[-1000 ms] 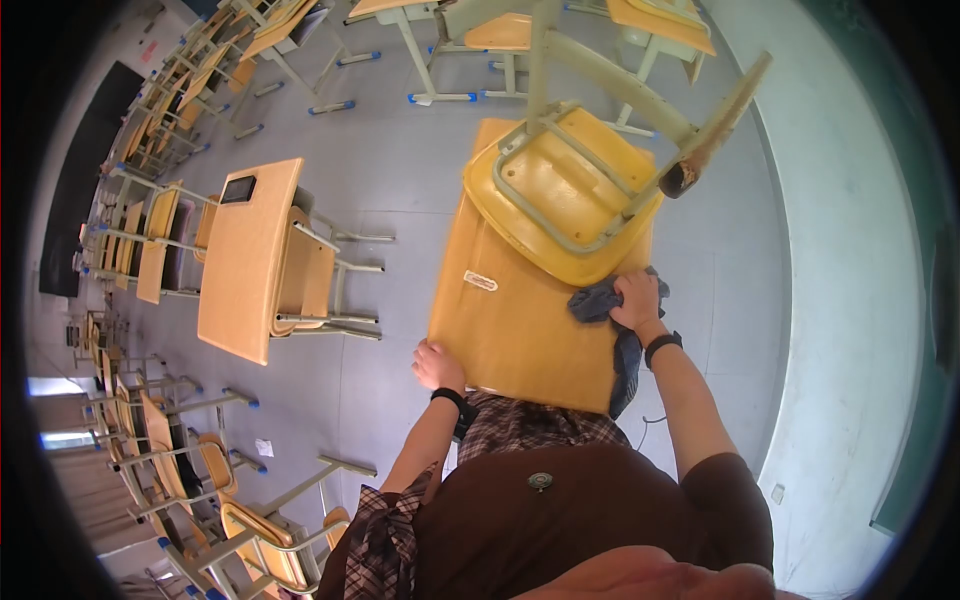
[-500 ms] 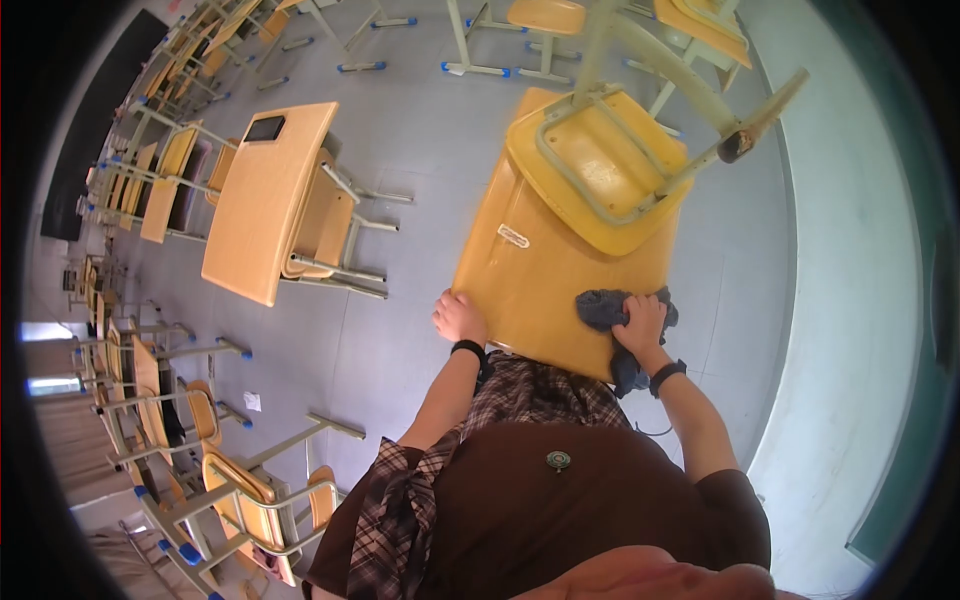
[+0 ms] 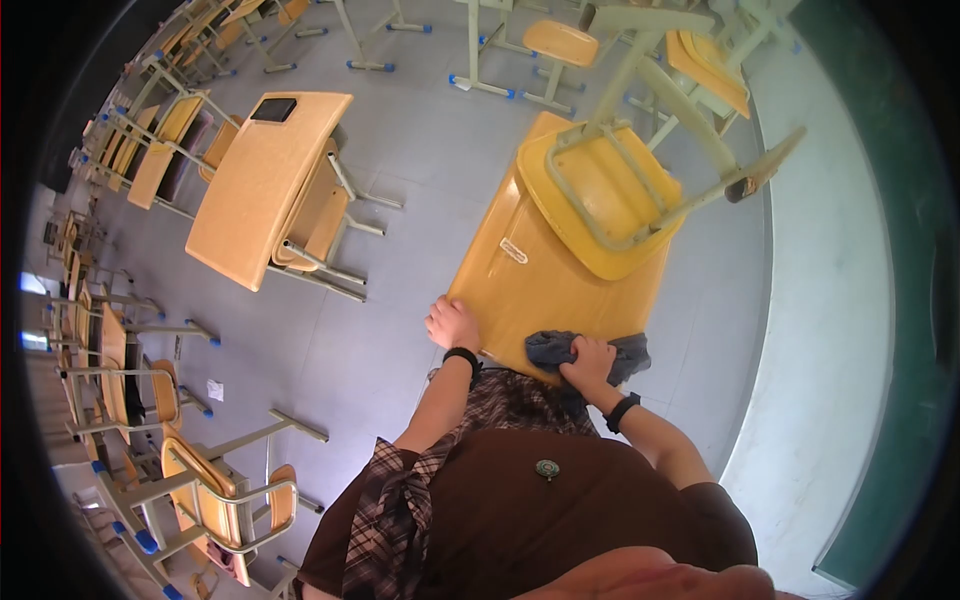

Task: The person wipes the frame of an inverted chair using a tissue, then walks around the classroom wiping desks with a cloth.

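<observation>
A yellow wooden desk (image 3: pixel 550 290) stands right in front of me, with an upturned chair (image 3: pixel 598 195) resting on its far part, legs in the air. My left hand (image 3: pixel 453 323) is closed on the desk's near left corner, fingers curled at the edge. Near the desk's front edge, my right hand (image 3: pixel 588 362) grips a dark grey cloth (image 3: pixel 553 348) and presses it against the top. The cloth bunches out on both sides of the fingers. A small white label (image 3: pixel 514 250) is stuck to the desktop, left of the chair.
Another desk (image 3: pixel 265 190) stands to the left, bearing a flat black object (image 3: pixel 273 110), with a chair (image 3: pixel 318 215) against its side. Several desks and chairs line the far and left sides. A pale wall (image 3: pixel 815 330) and a green board (image 3: pixel 900 420) bound the right.
My right hand has slid the cloth leftward along the desk's near edge. The left hand keeps its place at the corner. My view has shifted slightly.
</observation>
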Demonstrator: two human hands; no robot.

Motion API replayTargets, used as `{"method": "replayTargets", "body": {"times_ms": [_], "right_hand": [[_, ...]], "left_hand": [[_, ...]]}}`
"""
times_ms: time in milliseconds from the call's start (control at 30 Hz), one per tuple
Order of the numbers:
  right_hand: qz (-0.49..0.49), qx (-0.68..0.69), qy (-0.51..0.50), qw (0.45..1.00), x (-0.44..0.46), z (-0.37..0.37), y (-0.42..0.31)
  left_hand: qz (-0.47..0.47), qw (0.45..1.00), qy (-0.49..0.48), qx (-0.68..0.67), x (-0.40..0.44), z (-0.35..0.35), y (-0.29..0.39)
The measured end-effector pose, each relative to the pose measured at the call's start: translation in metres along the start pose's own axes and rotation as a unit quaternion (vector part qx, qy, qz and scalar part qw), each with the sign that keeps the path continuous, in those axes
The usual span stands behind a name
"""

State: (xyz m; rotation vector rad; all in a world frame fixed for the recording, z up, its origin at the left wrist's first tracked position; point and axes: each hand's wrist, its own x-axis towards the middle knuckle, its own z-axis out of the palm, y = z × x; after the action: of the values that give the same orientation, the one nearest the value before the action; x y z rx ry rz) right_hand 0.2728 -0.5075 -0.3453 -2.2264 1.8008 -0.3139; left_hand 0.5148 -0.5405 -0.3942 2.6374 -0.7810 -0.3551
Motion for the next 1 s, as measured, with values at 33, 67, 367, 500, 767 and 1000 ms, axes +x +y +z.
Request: {"method": "replayTargets", "body": {"times_ms": [33, 67, 367, 500, 767, 1000], "right_hand": [[0.015, 0.001, -0.002, 1.0, 0.006, 0.002, -0.005], [0.031, 0.003, -0.004, 1.0, 0.012, 0.007, -0.009], [0.142, 0.224, -0.058, 0.962, 0.091, 0.014, -0.057], [-0.052, 0.326, -0.042, 0.943, 0.096, -0.019, -0.088], [-0.114, 0.181, -0.051, 0.976, 0.055, -0.063, -0.016], [-0.015, 0.061, -0.05, 0.997, 0.002, -0.068, 0.073]], "left_hand": [[0.0, 1.0, 0.002, -0.002, 0.0, 0.0, 0.0], [0.002, 1.0, 0.003, -0.002, -0.001, 0.0, 0.0], [0.006, 1.0, 0.022, 0.01, 0.0, 0.001, 0.001], [0.052, 0.997, 0.029, 0.041, -0.004, -0.005, -0.003], [0.021, 1.0, 0.017, 0.012, -0.001, -0.003, -0.001], [0.012, 1.0, 0.01, 0.009, -0.001, -0.003, 0.0]]}}
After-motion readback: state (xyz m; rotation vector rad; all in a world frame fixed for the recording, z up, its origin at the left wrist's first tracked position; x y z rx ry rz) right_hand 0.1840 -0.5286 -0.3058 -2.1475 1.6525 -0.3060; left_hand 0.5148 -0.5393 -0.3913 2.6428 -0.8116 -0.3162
